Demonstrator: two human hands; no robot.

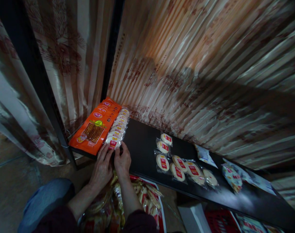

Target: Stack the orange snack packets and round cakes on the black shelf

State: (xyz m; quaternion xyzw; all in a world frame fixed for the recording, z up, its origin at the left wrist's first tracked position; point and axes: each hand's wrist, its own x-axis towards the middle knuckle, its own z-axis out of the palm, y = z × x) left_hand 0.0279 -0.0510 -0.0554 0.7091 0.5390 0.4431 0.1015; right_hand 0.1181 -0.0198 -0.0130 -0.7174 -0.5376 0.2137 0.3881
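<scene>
A row of overlapping round white packets in clear wrap (117, 127) lies on the black shelf (140, 139), beside a stack of orange snack bags (92, 129). At the front end of that row, my left hand (103, 166) has its fingers on the nearest packet's left side. My right hand (122, 160) touches the same packet from the right, fingers bent around its edge. Farther right on the shelf lie several loose round packets with red labels (178, 172), some overlapping.
Below the shelf edge stands a basket of packaged snacks (159, 194) under my forearms. White and blue bags (231, 176) lie at the shelf's right. A dark upright post (44, 81) rises at left; a patterned curtain (186, 64) hangs behind. A red crate (221, 221) sits lower right.
</scene>
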